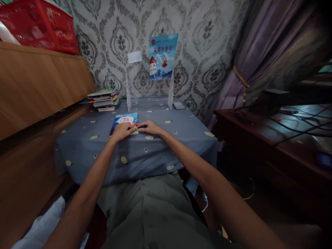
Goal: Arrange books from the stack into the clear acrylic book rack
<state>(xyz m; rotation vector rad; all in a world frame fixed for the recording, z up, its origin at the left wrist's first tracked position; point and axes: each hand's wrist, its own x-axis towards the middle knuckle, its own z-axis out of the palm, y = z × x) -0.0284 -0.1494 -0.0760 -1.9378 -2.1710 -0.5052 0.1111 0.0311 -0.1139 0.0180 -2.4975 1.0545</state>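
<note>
A thin picture book [128, 117] with a blue cover, a white cloud shape and red lettering lies closed on the cloth-covered table. My left hand [122, 131] rests flat over the lower part of its cover, thumb stretched toward the right edge. At the lower right corner of the book, my right hand [150, 127] has its thumb and forefinger together on the edge. The fingertips of both hands nearly meet there, beside a red and green patch of the cover. Whether a page is lifted between the right fingertips is too small to make out.
Behind the book stands a clear acrylic stand [129, 91] carrying a blue storybook cover [163, 57] and a white paper [134, 56]. A stack of books [105, 100] is at the back left. A red basket [38, 27] tops the wooden cabinet [44, 79]; cables cross the dark desk [259, 138].
</note>
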